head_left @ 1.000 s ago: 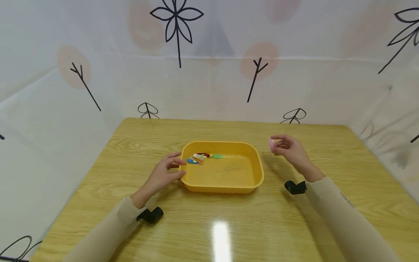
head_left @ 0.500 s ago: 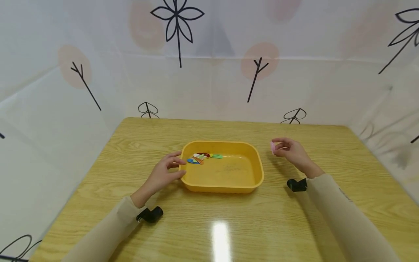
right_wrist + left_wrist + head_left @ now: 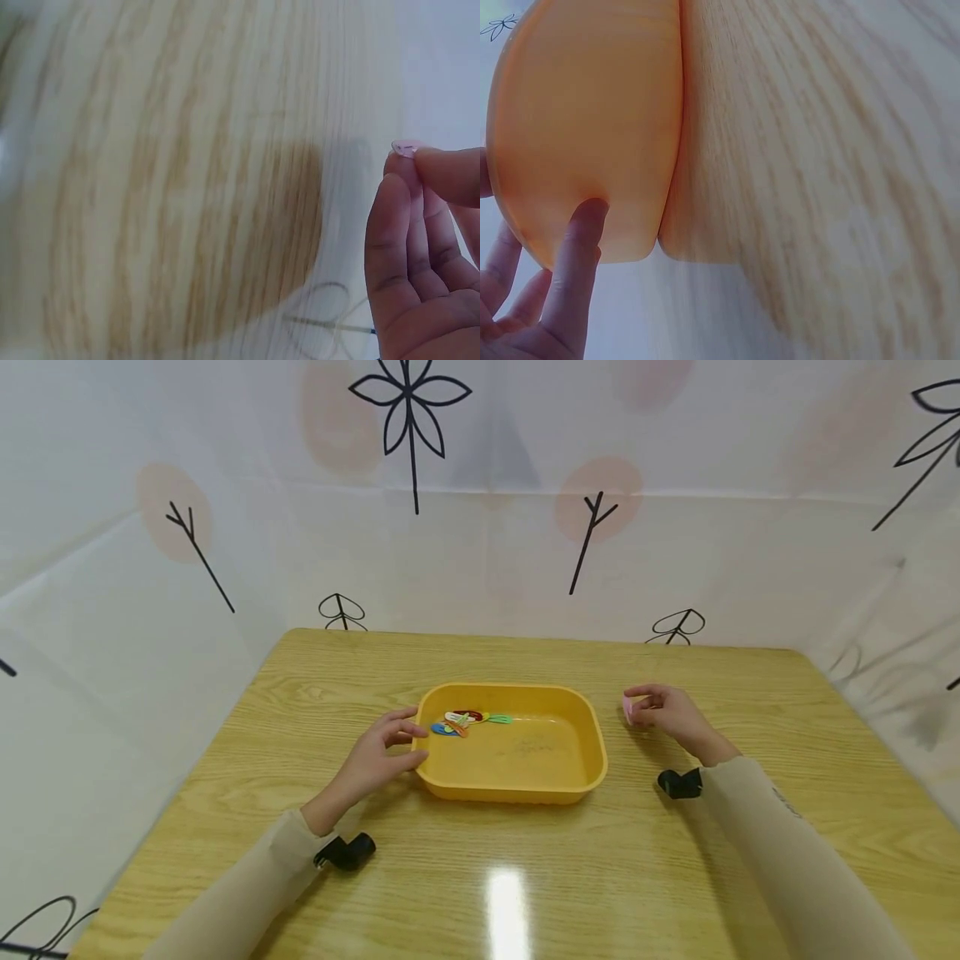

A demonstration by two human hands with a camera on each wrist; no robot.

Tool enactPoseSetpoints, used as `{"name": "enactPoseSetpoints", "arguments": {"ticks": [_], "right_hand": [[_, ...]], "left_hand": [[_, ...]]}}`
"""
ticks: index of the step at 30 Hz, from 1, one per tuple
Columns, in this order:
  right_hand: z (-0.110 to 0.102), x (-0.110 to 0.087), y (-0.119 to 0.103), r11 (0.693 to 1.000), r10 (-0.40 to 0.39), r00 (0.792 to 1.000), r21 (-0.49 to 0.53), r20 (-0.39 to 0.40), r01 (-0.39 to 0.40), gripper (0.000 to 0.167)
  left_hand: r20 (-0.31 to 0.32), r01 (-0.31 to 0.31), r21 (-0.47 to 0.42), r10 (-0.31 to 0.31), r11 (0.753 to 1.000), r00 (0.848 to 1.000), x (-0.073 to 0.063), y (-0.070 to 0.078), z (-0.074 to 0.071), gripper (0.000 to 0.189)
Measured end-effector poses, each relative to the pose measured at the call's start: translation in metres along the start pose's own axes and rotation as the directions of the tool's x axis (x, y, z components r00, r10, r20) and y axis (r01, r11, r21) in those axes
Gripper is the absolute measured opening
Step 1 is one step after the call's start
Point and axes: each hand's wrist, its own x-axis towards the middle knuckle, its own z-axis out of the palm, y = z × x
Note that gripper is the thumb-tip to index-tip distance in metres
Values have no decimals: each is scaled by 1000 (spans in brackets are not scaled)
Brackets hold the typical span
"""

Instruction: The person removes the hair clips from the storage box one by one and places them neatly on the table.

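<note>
My left hand [image 3: 375, 753] holds the left rim of a yellow plastic tray [image 3: 517, 794]. In the left wrist view its thumb [image 3: 574, 262] presses the tray's outer wall, while the other fingers reach over the rim. Several small coloured hair clips [image 3: 456, 718] lie in a loose pile in the tray's far left part. To the right of the tray, my right hand [image 3: 675, 718] pinches a small pink hair clip [image 3: 627, 711] between thumb and fingertips, low over the table. In the right wrist view only the clip's end [image 3: 406, 148] shows; the fingers cover the rest.
The wooden table [image 3: 420, 893] reaches back to a pale cloth [image 3: 495, 560] printed with plants. Black wrist cameras sit under both cuffs, the left one [image 3: 348, 853] near the table's front left. Glare falls on the wood in front.
The pink hair clip has turned in my right hand, showing narrower than a second ago. That hand has shifted slightly right and down. My left hand and the tray stay put.
</note>
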Motion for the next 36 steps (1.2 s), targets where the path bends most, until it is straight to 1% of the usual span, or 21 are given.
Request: {"name": "enactPoseSetpoints", "arguments": {"ticks": [4,7,9,14,15,17,21,25,29,33,36], "right_hand": [[0,0,0,1000,-5,1000,6,12,5,40],[0,-1,0,1000,-15,1000,-13,14,15,41],[0,-1,0,1000,-18,1000,-25,15,18,40],[3,1,3,999,1,1000,-49,12,0,39],[3,2,3,998,8,1000,-56,8,-8,39],[4,3,4,998,24,1000,-65,1,-24,39],[5,5,5,994,45,999,-101,-3,-45,39],[4,5,5,989,54,999,-137,-7,-55,40],[4,4,5,988,55,998,-144,-12,-56,42],[4,4,3,989,37,999,-142,6,-36,42],[5,4,1,988,22,999,-156,24,-18,38]], "left_hand": [[2,-16,-13,16,1000,1000,0,-1,0,25],[4,-27,-20,27,999,1000,0,-2,0,24],[4,-22,-27,22,999,1000,-1,-1,0,24],[12,3,-36,-3,999,1000,-5,23,-1,24],[13,4,-39,-3,999,1000,-5,23,-1,24],[14,-1,-40,1,999,1000,-4,19,-1,24],[14,1,-42,0,999,1000,0,3,0,25],[16,7,-45,-6,999,1000,2,6,2,24],[16,1,-41,0,999,1000,3,6,2,24],[13,0,-36,1,999,1000,2,3,1,24],[12,-7,-40,7,999,1000,1,1,1,25]]}}
